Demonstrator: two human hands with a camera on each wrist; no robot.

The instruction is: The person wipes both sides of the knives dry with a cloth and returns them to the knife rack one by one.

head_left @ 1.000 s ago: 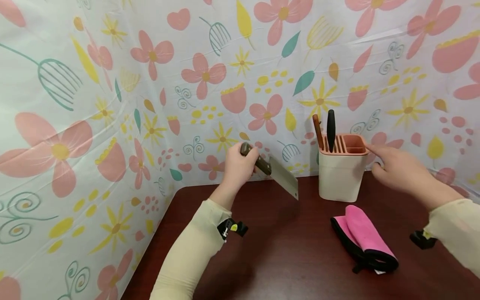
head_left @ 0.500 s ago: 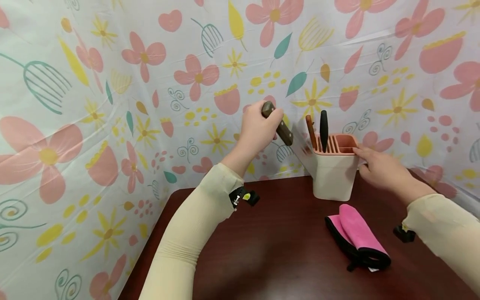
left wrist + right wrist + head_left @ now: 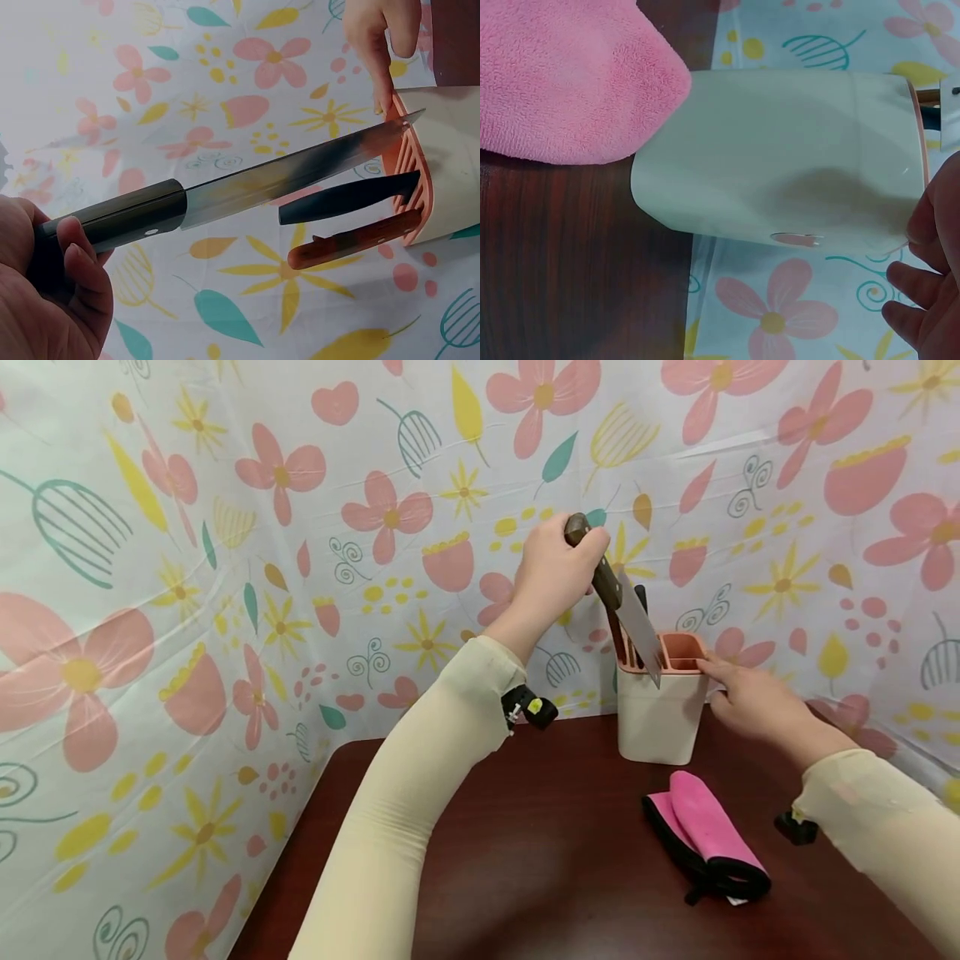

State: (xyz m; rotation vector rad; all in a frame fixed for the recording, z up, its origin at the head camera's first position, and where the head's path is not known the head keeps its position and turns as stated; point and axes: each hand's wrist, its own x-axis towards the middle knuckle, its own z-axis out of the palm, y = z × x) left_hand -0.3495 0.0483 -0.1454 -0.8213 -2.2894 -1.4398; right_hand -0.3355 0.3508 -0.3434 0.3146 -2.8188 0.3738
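In the head view my left hand (image 3: 558,564) grips the dark riveted handle of a cleaver (image 3: 639,631), its blade slanting down to the right. The blade overlaps the slotted top of a white knife holder (image 3: 658,718) with an orange rim. From the left wrist view, the blade's tip lies right at the slots, beside a black knife handle (image 3: 349,196) and a reddish-brown wooden handle (image 3: 356,240) standing in them. My right hand (image 3: 757,697) touches the holder's right rim with an extended finger. Its other fingers hang loosely bent in the right wrist view.
A folded pink fleece cloth (image 3: 708,827) with black edging lies in front of the holder on the dark reddish-brown table (image 3: 517,860). Behind the table hangs a flower-printed sheet (image 3: 390,635). The holder has a wider open compartment (image 3: 681,647) at its right.
My left hand has carried the cleaver up and right, from beside the holder to over its slots. My right finger stays at the rim. The whole view has shifted slightly.
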